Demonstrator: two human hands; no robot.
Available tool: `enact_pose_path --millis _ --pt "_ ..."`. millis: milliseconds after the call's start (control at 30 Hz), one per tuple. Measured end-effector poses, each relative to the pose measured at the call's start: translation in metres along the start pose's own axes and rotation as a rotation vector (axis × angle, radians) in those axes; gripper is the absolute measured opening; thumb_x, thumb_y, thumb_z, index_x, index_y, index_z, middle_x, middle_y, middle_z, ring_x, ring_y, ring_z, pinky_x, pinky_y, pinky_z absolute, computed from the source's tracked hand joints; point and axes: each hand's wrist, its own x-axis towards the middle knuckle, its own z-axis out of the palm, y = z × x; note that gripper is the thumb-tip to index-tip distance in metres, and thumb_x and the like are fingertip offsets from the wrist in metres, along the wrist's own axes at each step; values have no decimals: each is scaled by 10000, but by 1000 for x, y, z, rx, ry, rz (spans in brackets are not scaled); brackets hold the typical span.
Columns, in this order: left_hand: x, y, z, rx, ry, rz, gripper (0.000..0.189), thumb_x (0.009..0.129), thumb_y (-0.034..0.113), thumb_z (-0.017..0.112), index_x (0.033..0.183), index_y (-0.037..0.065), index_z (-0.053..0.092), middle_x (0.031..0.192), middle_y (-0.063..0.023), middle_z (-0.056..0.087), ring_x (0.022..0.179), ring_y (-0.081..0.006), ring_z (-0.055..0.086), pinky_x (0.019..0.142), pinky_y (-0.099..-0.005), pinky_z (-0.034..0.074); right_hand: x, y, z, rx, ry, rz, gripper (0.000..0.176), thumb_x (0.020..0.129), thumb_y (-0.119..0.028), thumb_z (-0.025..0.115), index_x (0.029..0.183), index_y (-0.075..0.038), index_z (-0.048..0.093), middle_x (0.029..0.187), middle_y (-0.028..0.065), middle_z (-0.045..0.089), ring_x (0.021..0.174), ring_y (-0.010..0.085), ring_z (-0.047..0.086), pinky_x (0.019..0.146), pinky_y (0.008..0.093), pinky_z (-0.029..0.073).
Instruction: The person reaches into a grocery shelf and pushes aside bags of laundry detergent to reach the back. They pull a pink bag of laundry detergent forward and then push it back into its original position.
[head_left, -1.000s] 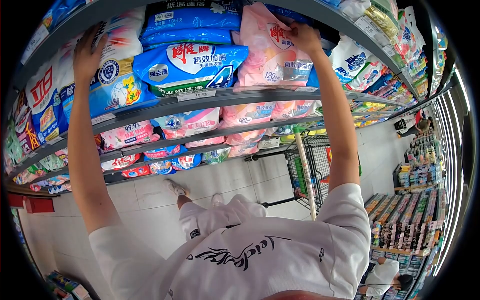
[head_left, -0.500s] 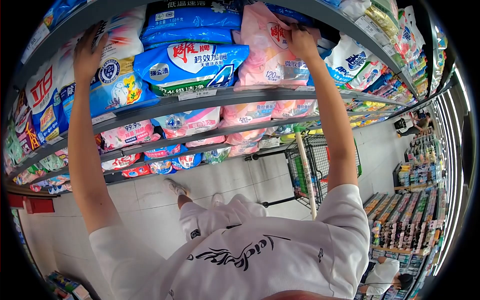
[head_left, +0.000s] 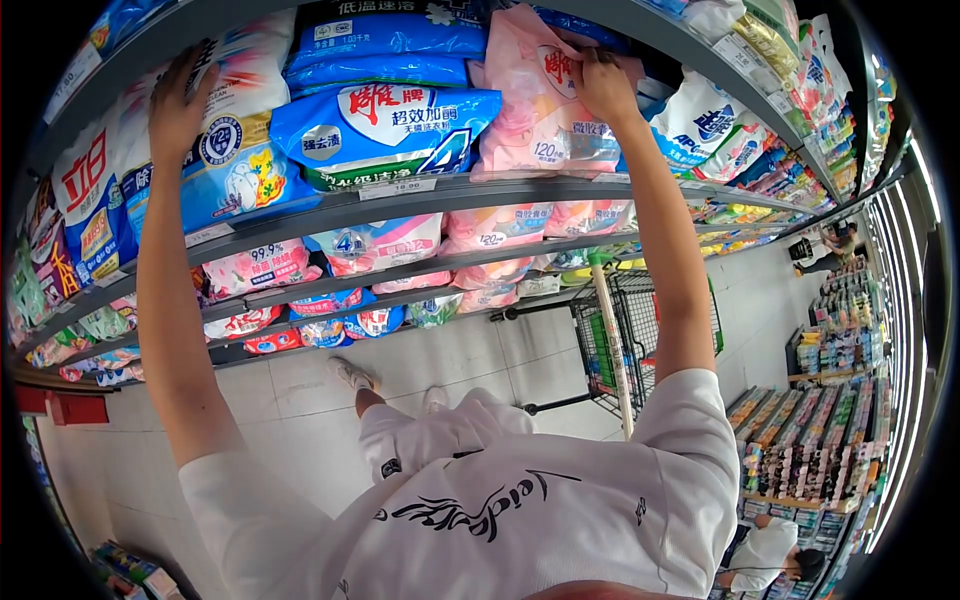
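On the upper shelf stands a pink laundry detergent bag with red lettering. My right hand has its fingers bent round the bag's top right part. Far to the left, my left hand lies with fingers stretched against a white and blue detergent bag, not wrapped round it; its fingertips are in shadow. Between my arms, a blue bag of washing powder leans at the shelf front, and neither hand touches it. More blue bags are stacked behind it.
A price-tagged shelf edge runs below the bags, with lower shelves of detergent beneath. A shopping cart stands to the right, near a pale pole. Another person is at lower right, by product racks. Tiled floor lies below.
Both hands stay in the same places on the bags. The view has shifted very slightly; the bags stand as before.
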Motion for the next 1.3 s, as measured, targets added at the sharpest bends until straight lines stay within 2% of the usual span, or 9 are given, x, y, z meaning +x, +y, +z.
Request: enact_pose_path --millis 133,367,433,533,667,733,1033,1300 --pt "0 1 -1 8 5 1 536 909 554 472 1351 253 513 1391 -63 498 1285 -287 454 1104 -437 282 -1 0 1 -10 15 -5 280 875 -190 539 1049 28 542 970 243 634 939 409 606 824 469 501" --pt "1 3 -2 14 11 14 527 912 554 466 1348 261 516 1385 -58 505 1278 -286 461 1102 -441 282 -1 0 0 -25 44 -13 245 889 -203 538 1007 12 526 959 258 633 847 419 626 725 476 537" --pt "1 5 -4 24 -15 11 534 917 540 470 1355 237 513 1383 -78 503 1296 -285 440 1102 -417 288 -2 -3 -2 -14 58 -1 236 896 -209 536 994 5 526 950 265 632 818 426 629 695 478 543" --pt "1 9 -8 40 -25 5 536 921 531 471 1354 218 515 1379 -90 505 1302 -288 432 1099 -404 295 -2 -5 -4 -17 54 8 233 877 -208 541 942 16 528 939 218 627 847 413 626 726 471 542" --pt "2 7 -6 22 -23 12 532 924 526 469 1346 207 523 1369 -94 513 1295 -298 438 1092 -404 304 -1 -4 -2 11 81 6 248 876 -220 553 947 17 531 929 222 632 820 420 628 674 464 553" --pt "3 5 -4 4 -20 12 529 920 542 458 1354 244 511 1375 -74 512 1287 -290 450 1101 -433 281 -2 -4 -1 7 99 5 254 874 -225 556 946 17 533 924 226 634 811 423 630 656 460 556" --pt "3 8 -6 9 -21 8 509 922 524 458 1348 251 516 1370 -72 518 1275 -286 462 1101 -423 278 -4 0 8 42 150 19 232 887 -221 568 928 2 521 897 259 632 830 428 612 743 469 517" --pt "3 8 -7 -4 -29 17 512 925 528 451 1342 240 521 1365 -70 521 1282 -285 453 1106 -421 273 -4 0 9 90 176 12 214 881 -206 577 931 -7 515 861 240 640 836 418 615 748 467 515"
